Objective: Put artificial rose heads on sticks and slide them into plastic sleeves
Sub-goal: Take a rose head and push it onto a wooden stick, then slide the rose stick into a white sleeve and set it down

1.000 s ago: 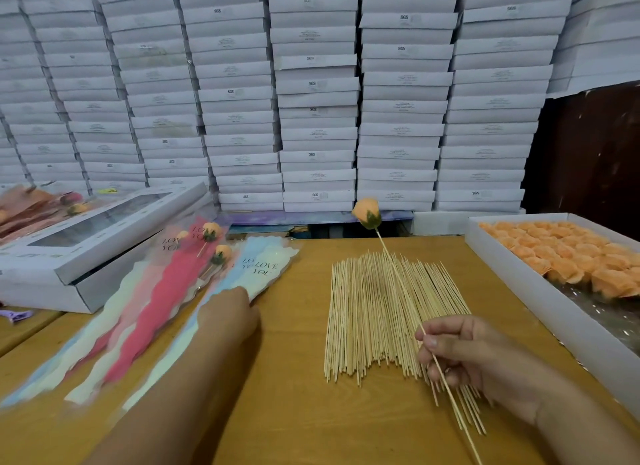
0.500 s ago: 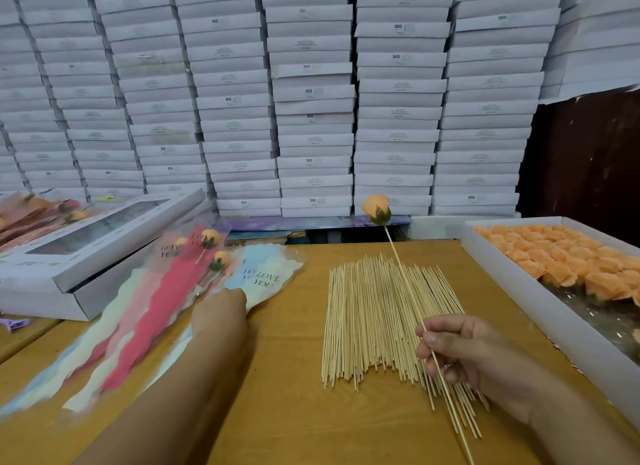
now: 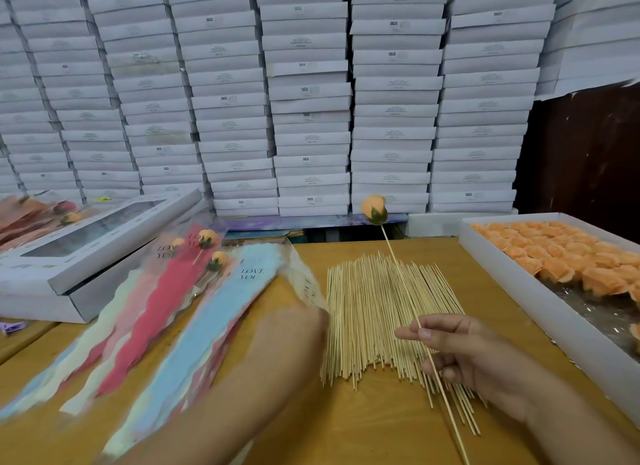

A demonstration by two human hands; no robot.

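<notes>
My right hand (image 3: 460, 350) pinches a thin wooden stick (image 3: 401, 277) that carries an orange rose head (image 3: 373, 209) at its far tip, held up over the pile of bare sticks (image 3: 374, 312). My left hand (image 3: 294, 329), blurred, grips the edge of a clear plastic sleeve (image 3: 304, 284) with a blue printed strip (image 3: 221, 312), lifted off the fanned stack of sleeves (image 3: 145, 312). Three finished roses (image 3: 211, 253) lie in sleeves at the far end of that stack.
A white tray (image 3: 519, 291) of loose orange rose heads (image 3: 568, 256) stands at the right. White window boxes (image 3: 79, 253) sit at the left, with more wrapped roses (image 3: 38, 211) behind. A wall of stacked white boxes (image 3: 311, 101) closes the back.
My left hand has moved right toward the stick pile, pulling a sleeve up from the stack. The right hand with the rose on its stick has stayed nearly in place.
</notes>
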